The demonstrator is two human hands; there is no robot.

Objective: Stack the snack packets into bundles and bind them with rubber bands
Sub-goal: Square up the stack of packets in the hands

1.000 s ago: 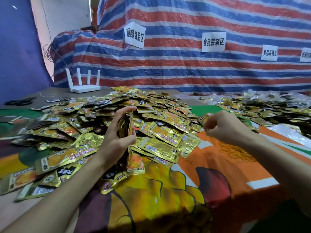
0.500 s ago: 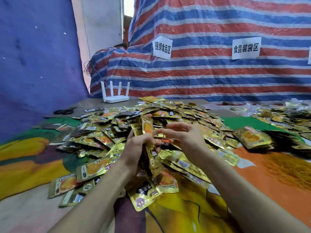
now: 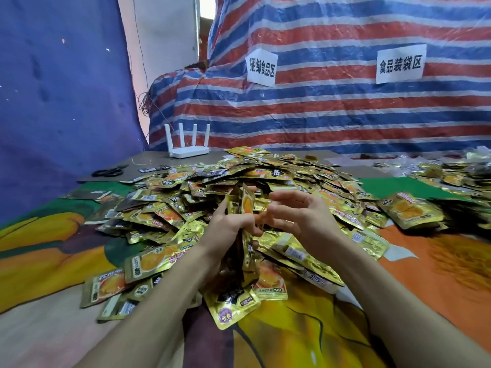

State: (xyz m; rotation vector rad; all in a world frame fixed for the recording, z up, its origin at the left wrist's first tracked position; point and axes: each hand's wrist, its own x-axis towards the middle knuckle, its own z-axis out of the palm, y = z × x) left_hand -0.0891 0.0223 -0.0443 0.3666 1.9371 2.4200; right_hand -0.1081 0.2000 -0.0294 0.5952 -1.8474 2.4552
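Observation:
My left hand [image 3: 228, 229] grips an upright stack of gold snack packets [image 3: 245, 205] in front of me, over the near edge of a big heap of loose packets [image 3: 265, 176]. My right hand [image 3: 300, 219] is just to the right of the stack, fingers curved toward it. A thin yellowish rubber band [image 3: 261, 215] appears pinched at its fingertips, against the stack's side. More packets lie flat under both wrists [image 3: 231, 304].
A pile of rubber bands [image 3: 459, 261] lies on the orange cloth at right, with a packet bundle [image 3: 409, 211] behind it. More packets [image 3: 451, 176] sit far right. A white router [image 3: 186, 150] and scissors [image 3: 109, 171] are at the back left.
My right hand came back from the rubber band pile at right to the stack in my left hand. The view turned left and closer to the heap.

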